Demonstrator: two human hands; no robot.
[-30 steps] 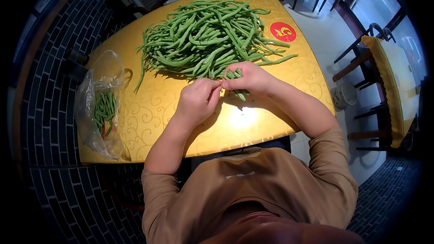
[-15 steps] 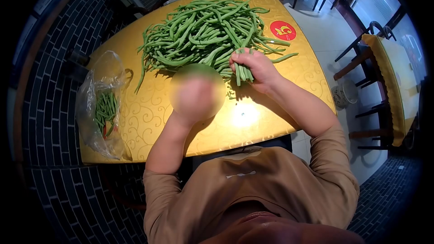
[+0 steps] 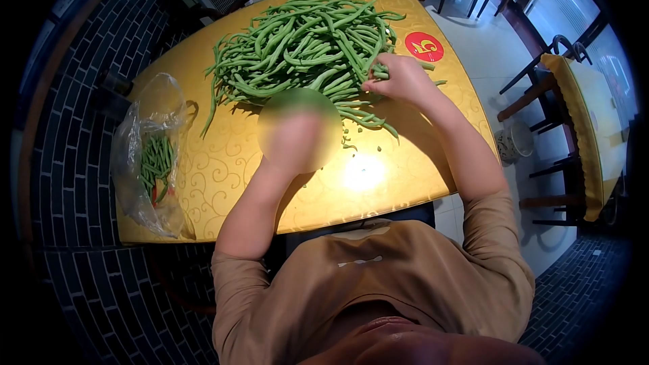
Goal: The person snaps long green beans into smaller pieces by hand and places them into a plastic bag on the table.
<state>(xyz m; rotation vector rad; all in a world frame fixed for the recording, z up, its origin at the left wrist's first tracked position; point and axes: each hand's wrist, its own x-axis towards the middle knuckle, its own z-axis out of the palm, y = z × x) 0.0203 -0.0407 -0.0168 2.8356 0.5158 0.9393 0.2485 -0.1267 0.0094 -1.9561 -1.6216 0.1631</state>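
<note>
A large heap of long green beans (image 3: 304, 40) covers the far middle of the yellow-clothed table (image 3: 216, 189). At the heap's right side, my right hand (image 3: 403, 80) is closed around some of the green beans, with bean ends showing by the thumb and fingertips. My left hand (image 3: 297, 138) lies at the heap's near edge under a round blur, so its fingers and anything in them are hidden. Small green bits (image 3: 348, 142) are scattered on the cloth between and below my hands.
At the left, a clear plastic bag (image 3: 138, 192) contains short bean pieces (image 3: 157, 162). A red round sticker (image 3: 424, 46) is beyond my right hand. Dark brick wall (image 3: 67, 182) runs along the left; another table (image 3: 595, 122) and a bin (image 3: 515, 140) stand at the right.
My right hand has moved right and slightly away from me, its upright bunch no longer seen in the grip. Several beans now lie loose near the heap's front. My left hand shifted slightly right.
</note>
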